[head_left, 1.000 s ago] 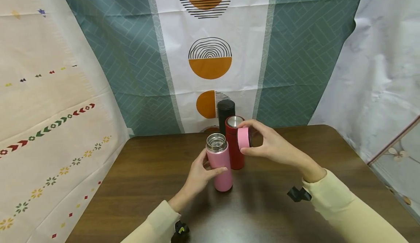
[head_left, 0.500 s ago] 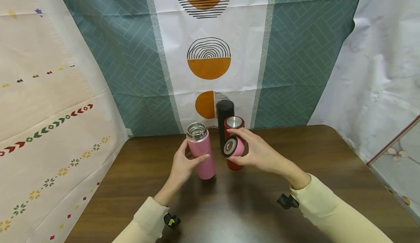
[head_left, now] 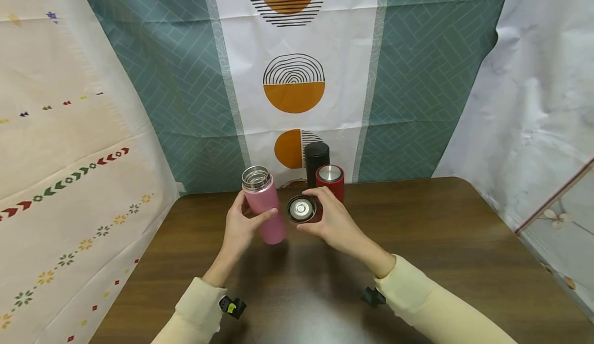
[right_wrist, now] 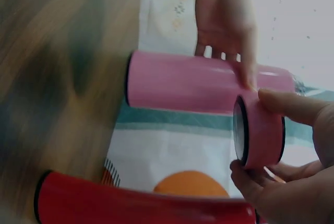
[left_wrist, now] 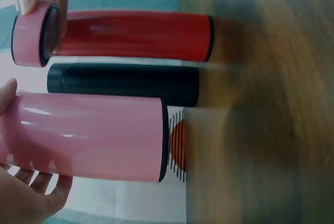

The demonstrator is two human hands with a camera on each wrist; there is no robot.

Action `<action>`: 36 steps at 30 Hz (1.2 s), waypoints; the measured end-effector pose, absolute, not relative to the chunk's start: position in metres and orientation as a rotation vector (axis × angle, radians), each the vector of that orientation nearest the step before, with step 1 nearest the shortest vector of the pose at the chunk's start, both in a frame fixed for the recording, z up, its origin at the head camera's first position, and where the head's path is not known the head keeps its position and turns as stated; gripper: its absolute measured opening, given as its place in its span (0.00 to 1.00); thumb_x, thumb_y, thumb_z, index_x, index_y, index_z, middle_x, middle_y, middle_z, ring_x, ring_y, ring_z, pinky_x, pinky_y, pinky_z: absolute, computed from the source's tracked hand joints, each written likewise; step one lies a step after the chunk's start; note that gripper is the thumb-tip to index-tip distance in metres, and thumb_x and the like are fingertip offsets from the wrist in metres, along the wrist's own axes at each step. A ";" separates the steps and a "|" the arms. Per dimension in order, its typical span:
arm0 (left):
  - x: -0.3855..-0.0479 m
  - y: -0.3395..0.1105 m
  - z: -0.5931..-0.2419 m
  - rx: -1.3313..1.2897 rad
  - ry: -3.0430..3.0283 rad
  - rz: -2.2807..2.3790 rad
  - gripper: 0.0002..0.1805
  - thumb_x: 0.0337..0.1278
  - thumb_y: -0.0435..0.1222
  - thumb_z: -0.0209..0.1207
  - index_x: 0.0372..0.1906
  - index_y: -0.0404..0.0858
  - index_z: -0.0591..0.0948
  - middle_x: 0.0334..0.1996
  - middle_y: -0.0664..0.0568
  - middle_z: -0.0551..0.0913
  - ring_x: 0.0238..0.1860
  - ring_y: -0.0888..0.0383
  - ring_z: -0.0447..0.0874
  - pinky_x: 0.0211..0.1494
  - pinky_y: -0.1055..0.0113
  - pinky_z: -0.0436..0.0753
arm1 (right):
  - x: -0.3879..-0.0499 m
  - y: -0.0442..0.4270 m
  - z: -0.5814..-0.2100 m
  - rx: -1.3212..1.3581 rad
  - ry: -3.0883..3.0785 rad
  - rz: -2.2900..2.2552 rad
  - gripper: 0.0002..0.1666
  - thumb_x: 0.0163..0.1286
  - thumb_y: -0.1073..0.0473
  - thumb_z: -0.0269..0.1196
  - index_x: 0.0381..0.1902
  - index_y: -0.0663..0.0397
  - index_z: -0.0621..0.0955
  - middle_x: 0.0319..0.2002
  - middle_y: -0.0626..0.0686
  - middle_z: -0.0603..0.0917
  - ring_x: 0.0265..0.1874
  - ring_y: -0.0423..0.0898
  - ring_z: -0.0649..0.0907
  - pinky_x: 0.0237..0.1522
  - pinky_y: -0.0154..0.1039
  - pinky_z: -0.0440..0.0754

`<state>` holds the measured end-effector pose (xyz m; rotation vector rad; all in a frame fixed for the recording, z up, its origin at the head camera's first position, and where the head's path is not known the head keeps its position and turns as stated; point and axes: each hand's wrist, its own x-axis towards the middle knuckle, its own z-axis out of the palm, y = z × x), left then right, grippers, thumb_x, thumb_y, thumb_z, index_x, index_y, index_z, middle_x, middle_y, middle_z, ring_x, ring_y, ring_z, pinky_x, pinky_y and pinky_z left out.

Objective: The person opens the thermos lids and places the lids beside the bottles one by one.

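Observation:
My left hand (head_left: 240,225) grips a pink thermos bottle (head_left: 268,215) round its middle. The bottle's steel mouth (head_left: 257,177) is uncovered, and it leans slightly left, its base seeming off the table. In my right hand (head_left: 335,220) is the pink lid (right_wrist: 264,132), pinched at its rim between thumb and fingers. Its silvery underside (head_left: 301,209) faces the head camera. A gap separates lid and bottle. Just behind my right hand stands a red thermos bottle (head_left: 337,188) with a steel-topped lid, partly hidden by that hand. Farther back is a black bottle (head_left: 317,166), upright.
All this is over a brown wooden table (head_left: 417,241). A patterned cloth (head_left: 195,127) hangs along its back edge, with a cream embroidered cloth (head_left: 69,179) at the left and a pale cloth (head_left: 533,127) at the right.
My left hand has carried the pink bottle left and up. My right hand has moved left with the lid and turned it, so that its underside now shows. The red and black bottles stay put.

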<state>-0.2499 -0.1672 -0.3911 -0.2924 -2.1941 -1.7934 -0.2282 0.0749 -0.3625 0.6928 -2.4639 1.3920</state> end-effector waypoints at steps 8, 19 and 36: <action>-0.261 -0.184 -0.388 -0.192 -2.103 -1.775 0.41 0.54 0.34 0.77 0.72 0.39 0.70 0.57 0.43 0.81 0.56 0.50 0.80 0.56 0.68 0.80 | -0.249 0.042 -0.379 0.637 -2.480 1.456 0.39 0.54 0.62 0.82 0.62 0.60 0.77 0.56 0.55 0.79 0.56 0.52 0.79 0.61 0.51 0.78; -0.278 -0.200 -0.398 0.034 -2.044 -1.731 0.46 0.55 0.34 0.77 0.75 0.35 0.64 0.64 0.41 0.76 0.62 0.51 0.76 0.62 0.63 0.75 | -0.289 0.009 -0.406 0.471 -2.576 1.564 0.42 0.55 0.61 0.81 0.66 0.61 0.76 0.59 0.59 0.77 0.58 0.57 0.76 0.64 0.55 0.75; -0.307 -0.213 -0.410 0.183 -2.002 -1.664 0.46 0.54 0.34 0.76 0.75 0.37 0.63 0.67 0.39 0.74 0.66 0.46 0.74 0.69 0.51 0.72 | -0.320 -0.040 -0.435 0.394 -2.646 1.590 0.40 0.51 0.69 0.81 0.61 0.64 0.76 0.53 0.58 0.78 0.54 0.55 0.79 0.63 0.49 0.77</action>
